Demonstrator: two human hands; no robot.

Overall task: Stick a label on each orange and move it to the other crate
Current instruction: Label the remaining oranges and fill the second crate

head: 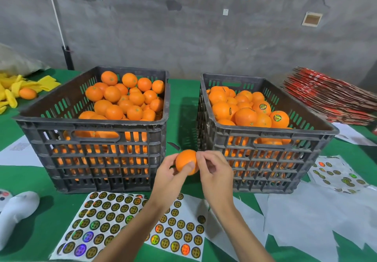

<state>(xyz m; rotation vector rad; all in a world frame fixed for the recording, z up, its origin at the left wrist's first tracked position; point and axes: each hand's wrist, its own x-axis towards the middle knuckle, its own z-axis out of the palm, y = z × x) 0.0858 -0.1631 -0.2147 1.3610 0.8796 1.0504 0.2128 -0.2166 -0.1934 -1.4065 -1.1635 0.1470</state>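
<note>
At far left I see yellow foam sleeves (14, 90) heaped on the green table (183, 90), one loose orange (27, 93) among them, and nearer me a smooth white plastic handheld device (16, 210) lying on its side. Next comes the left crate (98, 139), dark slotted plastic, piled with plain glossy oranges. In front of it lies a sticker sheet (102, 221) with rows of round, shiny holographic labels.

In the gap between the two crates, just in front of them and above the table, I hold the orange (186, 161). It is nearly round, so I can tell no long axis, and I cannot see its stem end. My left hand (167, 175) grips it from below and the left, fingers curled round it, thumb across its front. My right hand (214, 170) touches its right side with bent fingertips pinched together; whether a label sits under them I cannot tell.

The right crate (265, 143), same slotted plastic, holds oranges, several bearing round labels. Beside it lie white backing sheets (306, 217) and, farther back, a stack of flat red cartons (330, 98).
</note>
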